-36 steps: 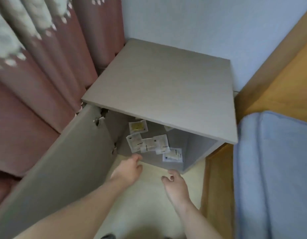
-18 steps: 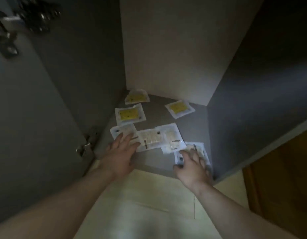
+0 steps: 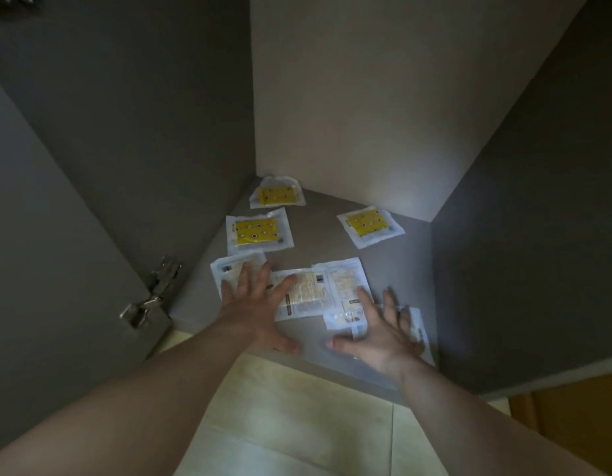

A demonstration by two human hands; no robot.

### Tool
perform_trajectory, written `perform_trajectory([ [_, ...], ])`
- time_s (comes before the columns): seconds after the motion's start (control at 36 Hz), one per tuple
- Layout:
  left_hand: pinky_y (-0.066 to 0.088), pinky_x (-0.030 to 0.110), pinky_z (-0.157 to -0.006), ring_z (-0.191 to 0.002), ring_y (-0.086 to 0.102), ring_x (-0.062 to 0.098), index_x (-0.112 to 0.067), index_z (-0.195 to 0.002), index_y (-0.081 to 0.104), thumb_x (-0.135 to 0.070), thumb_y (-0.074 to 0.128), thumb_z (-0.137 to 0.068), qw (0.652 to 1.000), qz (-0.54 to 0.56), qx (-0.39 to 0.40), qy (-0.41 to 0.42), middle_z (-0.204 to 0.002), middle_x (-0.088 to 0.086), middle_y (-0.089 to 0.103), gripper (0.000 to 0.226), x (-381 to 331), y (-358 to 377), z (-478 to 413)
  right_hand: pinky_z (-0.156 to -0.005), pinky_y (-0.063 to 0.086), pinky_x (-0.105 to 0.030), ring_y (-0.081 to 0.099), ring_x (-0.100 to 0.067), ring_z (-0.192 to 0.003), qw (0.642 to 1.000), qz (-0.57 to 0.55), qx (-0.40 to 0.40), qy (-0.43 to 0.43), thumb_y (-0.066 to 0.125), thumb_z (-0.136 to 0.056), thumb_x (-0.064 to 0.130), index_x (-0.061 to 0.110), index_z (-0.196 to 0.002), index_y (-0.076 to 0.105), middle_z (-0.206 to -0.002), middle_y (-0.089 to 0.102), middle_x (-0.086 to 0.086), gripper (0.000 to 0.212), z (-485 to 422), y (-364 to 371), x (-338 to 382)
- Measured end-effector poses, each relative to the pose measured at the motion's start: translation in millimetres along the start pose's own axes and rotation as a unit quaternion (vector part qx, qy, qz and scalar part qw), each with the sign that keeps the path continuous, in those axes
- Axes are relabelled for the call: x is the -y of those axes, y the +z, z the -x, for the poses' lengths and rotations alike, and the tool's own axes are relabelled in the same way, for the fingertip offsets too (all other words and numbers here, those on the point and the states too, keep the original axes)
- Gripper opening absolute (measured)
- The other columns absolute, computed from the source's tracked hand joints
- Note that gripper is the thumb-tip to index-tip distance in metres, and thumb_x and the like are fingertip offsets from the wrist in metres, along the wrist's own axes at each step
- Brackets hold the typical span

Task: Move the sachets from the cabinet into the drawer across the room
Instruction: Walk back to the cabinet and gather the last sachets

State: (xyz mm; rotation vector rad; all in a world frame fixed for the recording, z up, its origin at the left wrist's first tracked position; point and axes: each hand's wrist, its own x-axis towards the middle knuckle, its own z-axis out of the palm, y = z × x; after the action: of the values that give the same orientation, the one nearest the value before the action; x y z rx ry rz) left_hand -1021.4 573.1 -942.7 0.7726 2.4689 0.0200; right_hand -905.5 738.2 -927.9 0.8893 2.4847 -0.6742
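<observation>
Several flat sachets lie on the grey cabinet floor (image 3: 318,235). Three with yellow faces sit toward the back: one in the far corner (image 3: 276,194), one on the left (image 3: 257,230), one on the right (image 3: 368,224). Pale sachets lie overlapping at the front: a left one (image 3: 230,271), a middle one (image 3: 304,293), one to its right (image 3: 347,285). My left hand (image 3: 260,305) lies flat, fingers spread, over the left and middle pale sachets. My right hand (image 3: 378,333) lies flat with spread fingers on the front right sachets (image 3: 418,329).
The cabinet door (image 3: 57,269) stands open on the left, its metal hinge (image 3: 150,297) near my left wrist. Dark side walls and a lighter back panel (image 3: 366,115) enclose the space. Pale floor tiles (image 3: 297,424) lie below the cabinet edge; a wooden surface (image 3: 572,417) shows at lower right.
The view has dropped from above the cabinet top into its interior. Both hands have reached in and now lie spread on the front sachets, slightly farther in than half a second ago.
</observation>
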Motion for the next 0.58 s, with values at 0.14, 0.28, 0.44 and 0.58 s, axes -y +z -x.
perform_trajectory([
  [0.14,-0.011,0.053,-0.113,-0.136,-0.034,0.036,-0.041,-0.145,-0.018,-0.073,0.063,-0.065,0.998,-0.061,0.024,0.024,-0.153,0.007,-0.029,0.118,0.4,1.8,-9.4,-0.109,-0.001,-0.066,-0.027,-0.026,-0.141,0.996,0.081,0.017,-0.042,0.063,-0.064,0.073,0.048,-0.144,-0.013,-0.152,-0.032,0.009,0.113,-11.7,14.3,1.1],
  [0.28,-0.012,0.051,-0.113,-0.137,-0.032,0.034,-0.036,-0.146,-0.018,-0.073,0.062,-0.065,0.997,-0.051,0.008,0.051,-0.154,0.004,-0.027,0.120,3.3,5.8,-10.2,-0.109,-0.005,-0.066,-0.029,-0.024,-0.141,0.993,0.087,0.009,-0.076,0.064,-0.063,0.072,0.042,-0.146,-0.013,-0.152,-0.032,0.011,0.117,-21.1,17.8,10.3],
  [0.44,-0.012,0.045,-0.114,-0.140,-0.029,0.029,-0.025,-0.149,-0.013,-0.071,0.061,-0.069,0.994,-0.057,-0.006,0.091,-0.155,0.000,-0.026,0.118,6.0,12.1,-2.4,-0.110,-0.008,-0.064,-0.028,-0.018,-0.141,0.990,0.074,-0.013,-0.123,0.066,-0.062,0.070,0.032,-0.149,-0.001,-0.152,-0.028,0.018,0.117,-12.2,28.0,14.9],
  [0.58,-0.008,0.039,-0.116,-0.143,-0.023,0.023,-0.024,-0.151,-0.002,-0.059,0.063,-0.076,0.989,-0.076,-0.035,0.122,-0.157,-0.004,-0.019,0.104,12.4,16.1,8.2,-0.111,-0.011,-0.059,-0.022,-0.015,-0.143,0.985,0.072,0.000,-0.158,0.069,-0.066,0.059,0.031,-0.146,0.011,-0.155,-0.013,0.021,0.103,3.3,31.9,10.7],
])
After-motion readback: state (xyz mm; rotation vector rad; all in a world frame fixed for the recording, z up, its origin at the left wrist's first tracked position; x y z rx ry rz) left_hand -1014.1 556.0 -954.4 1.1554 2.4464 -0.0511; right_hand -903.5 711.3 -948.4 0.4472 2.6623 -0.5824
